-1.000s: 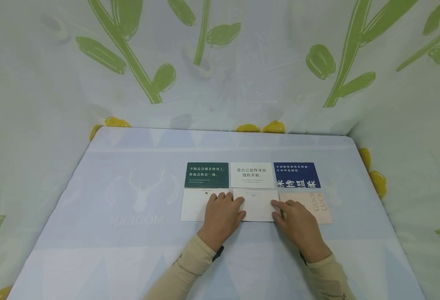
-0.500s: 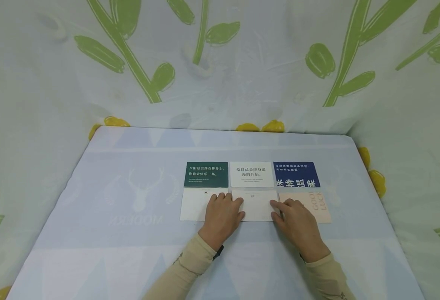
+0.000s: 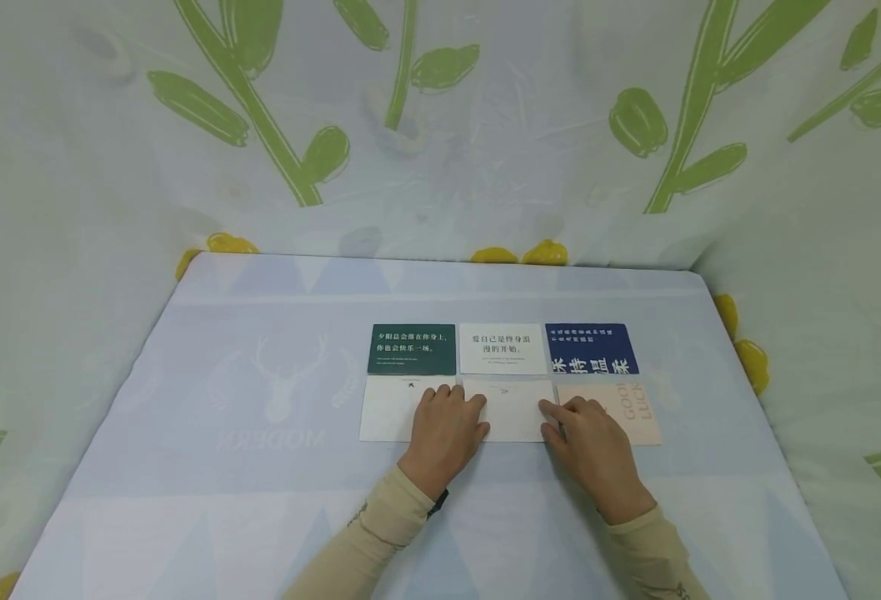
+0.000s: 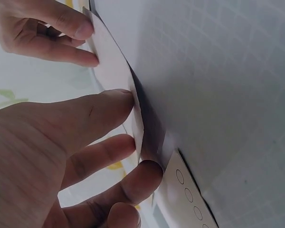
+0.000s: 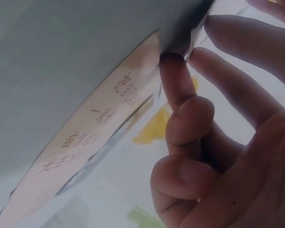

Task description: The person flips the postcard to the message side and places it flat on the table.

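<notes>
A white postcard (image 3: 513, 417) with a tiny mark near its top lies at the middle of the lower row. My left hand (image 3: 448, 429) holds its left side, the thumb at the near corner and the index finger on the edge. At the opposite side, my right hand (image 3: 593, 446) grips the right edge with thumb and index finger. In the left wrist view, the near edge of this white postcard (image 4: 111, 59) bows up over a shadow. Another white postcard (image 3: 387, 412) sits partly under my left hand. A pale pink postcard (image 3: 635, 421) is half covered by my right hand.
Along the upper row lie a green postcard (image 3: 412, 350), a white lettered postcard (image 3: 502, 348) and a navy postcard (image 3: 590, 348). They rest on a table with a pale blue cloth (image 3: 282, 467). Behind stands a leaf-patterned curtain (image 3: 523, 125).
Both hands keep to the two sides of the white postcard. The row of postcards appears very slightly further left in the head view.
</notes>
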`<state>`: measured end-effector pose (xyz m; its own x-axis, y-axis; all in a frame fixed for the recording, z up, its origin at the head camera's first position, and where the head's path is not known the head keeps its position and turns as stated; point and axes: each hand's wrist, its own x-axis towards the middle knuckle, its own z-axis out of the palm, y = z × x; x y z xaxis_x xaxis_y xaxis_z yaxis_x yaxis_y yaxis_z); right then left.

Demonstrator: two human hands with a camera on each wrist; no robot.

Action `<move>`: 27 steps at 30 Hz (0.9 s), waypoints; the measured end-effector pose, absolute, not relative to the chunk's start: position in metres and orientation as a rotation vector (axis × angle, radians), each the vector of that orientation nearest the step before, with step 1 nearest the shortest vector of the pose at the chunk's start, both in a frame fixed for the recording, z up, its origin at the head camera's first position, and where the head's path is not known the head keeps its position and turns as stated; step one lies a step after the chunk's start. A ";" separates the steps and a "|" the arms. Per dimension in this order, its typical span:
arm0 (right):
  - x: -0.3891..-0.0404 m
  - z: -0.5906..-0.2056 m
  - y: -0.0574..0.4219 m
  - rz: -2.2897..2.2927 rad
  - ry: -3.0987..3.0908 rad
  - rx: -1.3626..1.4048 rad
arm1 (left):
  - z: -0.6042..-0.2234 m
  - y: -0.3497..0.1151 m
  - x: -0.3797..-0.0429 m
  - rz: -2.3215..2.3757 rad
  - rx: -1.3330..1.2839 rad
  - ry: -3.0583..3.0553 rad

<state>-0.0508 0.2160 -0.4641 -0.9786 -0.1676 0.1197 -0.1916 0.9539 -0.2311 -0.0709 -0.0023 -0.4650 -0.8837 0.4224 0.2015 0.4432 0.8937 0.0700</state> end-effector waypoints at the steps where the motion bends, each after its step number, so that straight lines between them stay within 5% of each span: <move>1: -0.050 -0.465 0.216 0.368 -3.010 0.274 | -0.465 -0.002 -0.071 -0.174 -0.663 -2.880; 27: -0.046 -0.465 0.211 0.328 -2.968 0.269 | -0.462 0.003 -0.068 -0.145 -0.644 -2.856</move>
<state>-0.0458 0.2109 -0.4646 -0.9737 -0.1612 0.1613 -0.1925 0.9602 -0.2024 -0.0679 0.0027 -0.4622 -0.8825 0.4130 0.2251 0.4337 0.8997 0.0492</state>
